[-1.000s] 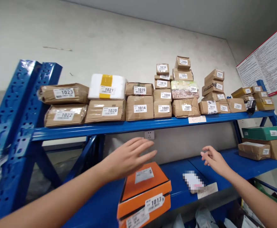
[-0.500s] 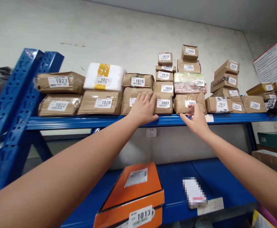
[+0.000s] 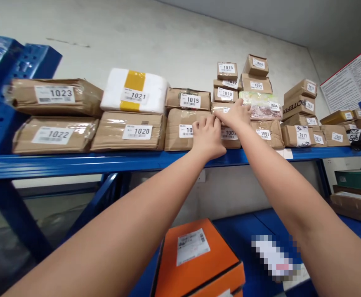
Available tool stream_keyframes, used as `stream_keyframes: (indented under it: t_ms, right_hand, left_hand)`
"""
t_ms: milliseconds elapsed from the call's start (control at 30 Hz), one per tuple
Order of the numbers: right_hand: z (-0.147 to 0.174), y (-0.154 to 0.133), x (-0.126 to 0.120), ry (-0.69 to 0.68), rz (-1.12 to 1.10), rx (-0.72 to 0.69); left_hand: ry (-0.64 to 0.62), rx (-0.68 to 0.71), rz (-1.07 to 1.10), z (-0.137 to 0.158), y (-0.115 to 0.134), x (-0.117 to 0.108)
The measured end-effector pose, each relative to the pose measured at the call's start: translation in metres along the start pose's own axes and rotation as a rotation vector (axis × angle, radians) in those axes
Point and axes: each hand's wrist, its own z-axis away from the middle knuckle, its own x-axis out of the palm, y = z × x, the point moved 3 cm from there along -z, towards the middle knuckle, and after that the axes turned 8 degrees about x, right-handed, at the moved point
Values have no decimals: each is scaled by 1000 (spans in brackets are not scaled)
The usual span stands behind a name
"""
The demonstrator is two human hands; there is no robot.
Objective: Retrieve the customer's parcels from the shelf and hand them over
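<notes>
Left hand [image 3: 209, 136] hides parcel label [image 3: 186, 131] digits; orange box [image 3: 199, 264] cut off

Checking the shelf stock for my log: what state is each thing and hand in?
Left hand: open, flat against brown taped parcel 1014.
Right hand: resting on brown parcel 1008.
White parcel 1021: stacked on 1020.
Orange cardboard box: closed, lower shelf.

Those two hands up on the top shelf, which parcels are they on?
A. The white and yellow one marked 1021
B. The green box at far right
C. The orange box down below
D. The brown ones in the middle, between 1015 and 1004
D: the left hand lies on the brown parcel under 1015, and the right hand on the one beside 1004.
</notes>
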Motion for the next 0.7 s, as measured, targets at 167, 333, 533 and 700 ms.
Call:
stream_keyframes:
  t_ms: [167,333,533,700]
  right_hand:
    - [-9,-12,6,1,28,145]
    - [-14,-21,6,68,17,205]
    - [-13,-27,7,68,41,258]
    - [-12,-38,3,38,137,239]
  left_hand:
    - [114,11,119,5,-9,8]
    - [187,41,195,8,-11,11]
    - [206,50,243,11,-12,11]
    - [234,73,272,12,-13,12]
